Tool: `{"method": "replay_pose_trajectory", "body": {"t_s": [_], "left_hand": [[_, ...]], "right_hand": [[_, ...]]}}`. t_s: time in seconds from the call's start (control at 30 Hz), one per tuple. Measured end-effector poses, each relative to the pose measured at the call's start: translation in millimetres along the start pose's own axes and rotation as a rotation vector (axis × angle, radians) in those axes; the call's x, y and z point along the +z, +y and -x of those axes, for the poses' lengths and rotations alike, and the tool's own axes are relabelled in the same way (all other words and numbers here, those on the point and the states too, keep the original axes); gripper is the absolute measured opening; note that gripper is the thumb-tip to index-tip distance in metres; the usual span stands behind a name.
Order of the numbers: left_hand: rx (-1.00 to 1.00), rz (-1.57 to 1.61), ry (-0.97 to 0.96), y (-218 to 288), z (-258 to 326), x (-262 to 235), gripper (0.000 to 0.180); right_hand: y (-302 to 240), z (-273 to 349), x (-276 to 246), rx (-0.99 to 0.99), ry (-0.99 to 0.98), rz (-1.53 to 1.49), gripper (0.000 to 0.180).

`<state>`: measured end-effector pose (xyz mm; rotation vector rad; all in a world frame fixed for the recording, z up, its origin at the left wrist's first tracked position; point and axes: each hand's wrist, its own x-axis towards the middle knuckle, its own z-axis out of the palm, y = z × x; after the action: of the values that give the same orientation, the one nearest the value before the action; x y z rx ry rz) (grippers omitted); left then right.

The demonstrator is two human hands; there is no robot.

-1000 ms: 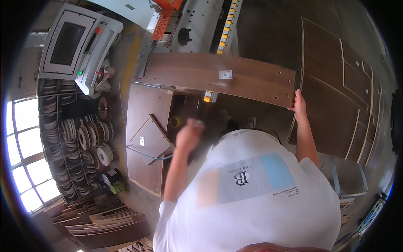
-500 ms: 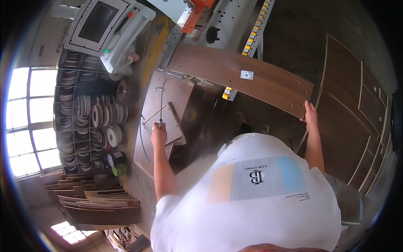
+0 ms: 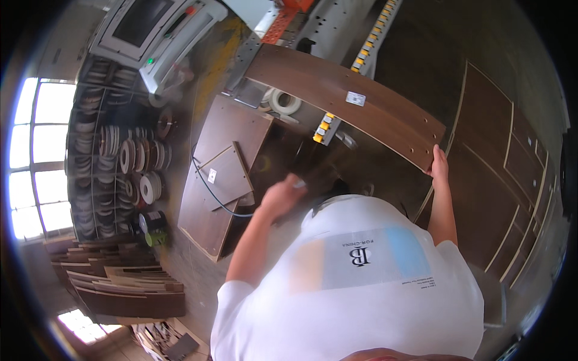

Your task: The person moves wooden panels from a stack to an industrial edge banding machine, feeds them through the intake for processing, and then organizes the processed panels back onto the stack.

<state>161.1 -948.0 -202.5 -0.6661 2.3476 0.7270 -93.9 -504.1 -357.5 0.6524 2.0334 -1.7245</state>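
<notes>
While the right hand (image 3: 439, 165) holds the board (image 3: 391, 120), the left hand (image 3: 280, 198) swings inward with its tool (image 3: 300, 183)

Half a second ago the left hand was out over the stack (image 3: 232, 120); now it is back near the body, blurred by motion, and the hose (image 3: 208, 190) bends after it. The board has hardly shifted against the machine (image 3: 334, 30), so the work on it seems to be at the same stage, only the tool having moved.

The left hand's grip is curled closed, apparently around the tool, of which little but a metal glint shows. The right hand's grip is closed on the near corner of the board's right end.

The board lies label (image 3: 355, 98) up, crossing above the rail (image 3: 372, 40); whether they touch, I cannot tell. Its long axis slants from the machine, upper left, down to the right hand, its holed end pointing right.
</notes>
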Motion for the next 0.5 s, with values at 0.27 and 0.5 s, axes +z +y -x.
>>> {"method": "replay_pose_trajectory", "body": {"t_s": [0.27,0.5], "left_hand": [[-0.34,0.981,0.514,-144.9,-106.2,-53.4,0.028],[-0.285,1.28,0.471,-105.2,-146.4,-63.2,0.02]], "right_hand": [[-11.7,-8.6,4.7,-0.095,0.062,0.29,0.052],[-40.9,16.1,-5.0,-0.008,0.074,0.174,0.054]]}}
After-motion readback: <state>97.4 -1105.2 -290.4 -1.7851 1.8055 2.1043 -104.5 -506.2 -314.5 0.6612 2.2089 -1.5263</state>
